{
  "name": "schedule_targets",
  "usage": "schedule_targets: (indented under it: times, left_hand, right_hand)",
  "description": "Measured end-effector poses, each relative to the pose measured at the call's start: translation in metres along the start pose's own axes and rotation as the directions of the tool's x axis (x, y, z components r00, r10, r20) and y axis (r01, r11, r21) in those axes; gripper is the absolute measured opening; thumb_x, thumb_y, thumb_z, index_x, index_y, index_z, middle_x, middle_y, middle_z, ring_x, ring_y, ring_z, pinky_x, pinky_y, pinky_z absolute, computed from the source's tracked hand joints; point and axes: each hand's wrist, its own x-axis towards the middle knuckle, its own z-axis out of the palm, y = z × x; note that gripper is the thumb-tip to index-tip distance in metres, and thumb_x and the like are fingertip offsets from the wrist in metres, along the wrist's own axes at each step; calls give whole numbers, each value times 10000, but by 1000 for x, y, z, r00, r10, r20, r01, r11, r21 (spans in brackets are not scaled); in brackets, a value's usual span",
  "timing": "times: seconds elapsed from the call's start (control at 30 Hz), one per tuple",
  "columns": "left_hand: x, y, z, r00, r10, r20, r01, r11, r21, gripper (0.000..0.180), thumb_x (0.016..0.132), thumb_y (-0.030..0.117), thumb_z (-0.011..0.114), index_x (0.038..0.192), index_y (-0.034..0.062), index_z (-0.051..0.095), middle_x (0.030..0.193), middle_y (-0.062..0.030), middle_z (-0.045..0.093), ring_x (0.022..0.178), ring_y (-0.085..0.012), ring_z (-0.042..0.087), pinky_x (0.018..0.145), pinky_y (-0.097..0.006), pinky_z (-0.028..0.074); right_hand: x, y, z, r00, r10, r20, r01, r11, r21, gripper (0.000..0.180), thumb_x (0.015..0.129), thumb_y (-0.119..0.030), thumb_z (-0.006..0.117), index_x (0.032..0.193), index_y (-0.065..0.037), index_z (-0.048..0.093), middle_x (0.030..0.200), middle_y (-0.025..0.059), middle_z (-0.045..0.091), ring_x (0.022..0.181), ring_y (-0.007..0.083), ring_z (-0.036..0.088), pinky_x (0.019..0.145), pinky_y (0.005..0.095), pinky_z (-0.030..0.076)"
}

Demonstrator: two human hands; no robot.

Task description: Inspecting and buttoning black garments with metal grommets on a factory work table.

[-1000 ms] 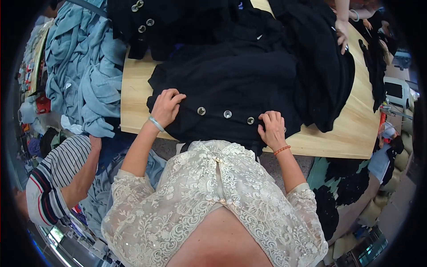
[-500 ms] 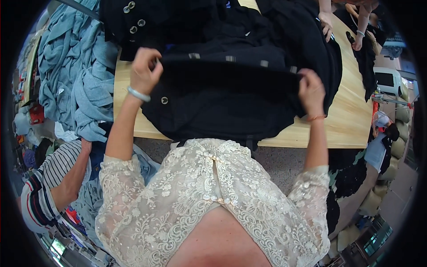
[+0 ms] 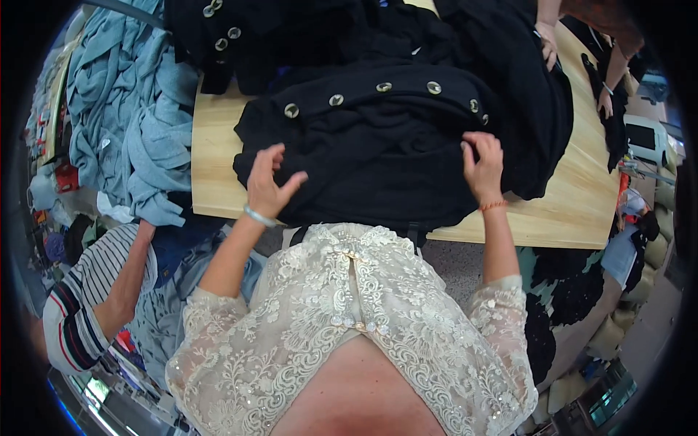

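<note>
A black knit garment (image 3: 349, 167) lies spread before me, its front hem over the table's near edge. Along its far side runs a folded band with several shiny round buttons (image 3: 384, 87). My left hand (image 3: 269, 183) hovers at the garment's left part, fingers and thumb spread, holding nothing. Over the right part is my right hand (image 3: 483, 166), its fingers bent and apart from the thumb, also without a hold. Whether its fingertips touch the cloth I cannot tell.
More black garments (image 3: 509, 87) are heaped behind and to the right on the wooden table (image 3: 574, 225). Grey-blue knits (image 3: 123, 109) pile up at the left. A person in a striped sleeve (image 3: 102, 276) is at my left; another person's hands (image 3: 547, 45) work at the far right.
Both hands have let go of the black band they were holding up. It now lies folded with its buttons upward. My left hand has come down nearer to me; the right has shifted slightly inward.
</note>
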Motion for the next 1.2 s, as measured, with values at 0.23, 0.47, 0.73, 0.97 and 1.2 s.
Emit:
schedule_targets:
  times: [0.23,0.47,0.73,0.97,1.2]
  left_hand:
    - [-53,-6,7,994,53,94,-80,947,312,375,735,216,775,1027,57,603,1044,-120,579,1069,-325,528,909,-443,399]
    - [3,35,-37,737,-436,517,566,-18,-824,290,997,220,535,1173,-1,602,1048,-90,695,910,-186,683,844,-303,554]
    - [6,71,-25,736,-396,549,591,-21,-806,267,978,169,574,1205,28,582,1103,-67,668,981,-157,657,890,-301,533]
    - [-21,78,-26,733,-543,410,524,66,-849,411,939,52,582,1334,54,468,1154,-84,627,1054,-188,623,885,-344,530]
    - [-30,100,-36,999,-35,-37,33,998,-49,292,899,205,660,1138,39,638,1354,-174,456,1292,-325,420,1093,-413,301]
  right_hand:
    - [-62,-101,37,952,-169,253,55,914,402,68,808,-102,698,858,-104,652,808,44,616,787,241,583,696,358,421]
    - [-43,-158,40,881,-282,379,-40,755,655,395,803,-167,760,1149,-38,621,962,112,645,896,281,626,790,354,514]
    - [-7,-188,41,943,-285,173,141,810,569,829,653,-247,843,1378,-105,467,1287,125,512,1194,315,483,1010,422,371]
    - [-33,-210,68,906,-328,267,59,724,688,600,683,-161,784,1193,-1,511,1151,168,540,1043,336,554,846,375,472]
    - [-24,-197,67,912,-384,143,135,612,779,331,578,-54,736,763,-75,463,1056,132,592,1018,323,567,852,394,460]
